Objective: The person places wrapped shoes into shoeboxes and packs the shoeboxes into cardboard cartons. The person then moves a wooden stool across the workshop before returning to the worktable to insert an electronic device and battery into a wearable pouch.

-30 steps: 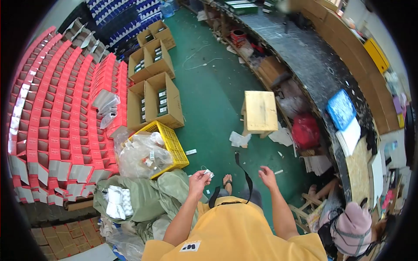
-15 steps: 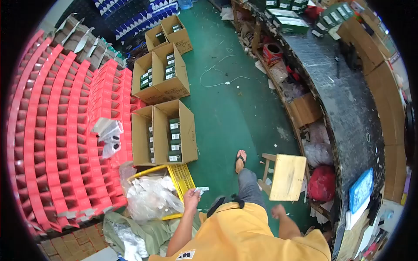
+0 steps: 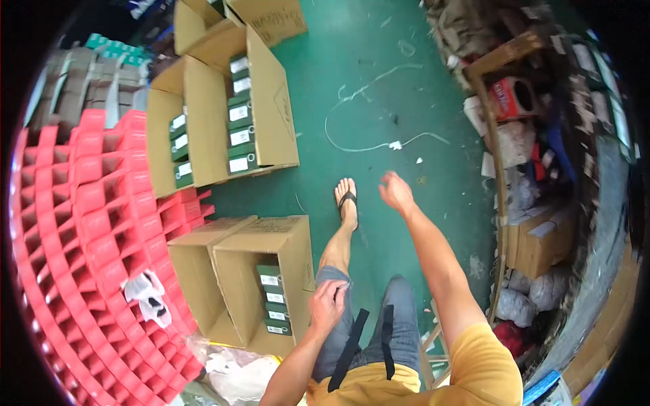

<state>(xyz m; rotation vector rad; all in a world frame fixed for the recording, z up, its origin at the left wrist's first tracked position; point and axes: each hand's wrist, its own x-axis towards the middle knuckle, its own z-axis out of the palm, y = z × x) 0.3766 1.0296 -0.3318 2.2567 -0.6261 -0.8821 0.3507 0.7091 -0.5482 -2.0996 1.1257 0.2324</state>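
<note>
My left hand (image 3: 328, 306) is closed above my left knee, its fingers pinched together on a small white label, of which little shows. Out ahead over the green floor, my right hand (image 3: 397, 192) holds nothing, with its fingers partly bent and apart. To the left of my left hand stands an open carton (image 3: 306, 237) with a stack of dark green boxes (image 3: 272, 298) bearing white labels. Farther forward another open carton (image 3: 276, 115) holds more green boxes (image 3: 240, 135) in two compartments.
Stacked red shoe-box-like pieces (image 3: 101, 223) fill the left side. A plastic bag (image 3: 237, 372) lies at lower left. On the right runs a cluttered shelf under a bench, with a small carton (image 3: 538, 243). A white strap (image 3: 365, 88) lies on the floor.
I have stepped forward along the cartons, and the view has tilted down. My right hand has swung forward from beside the stool. My left hand still pinches the white label.
</note>
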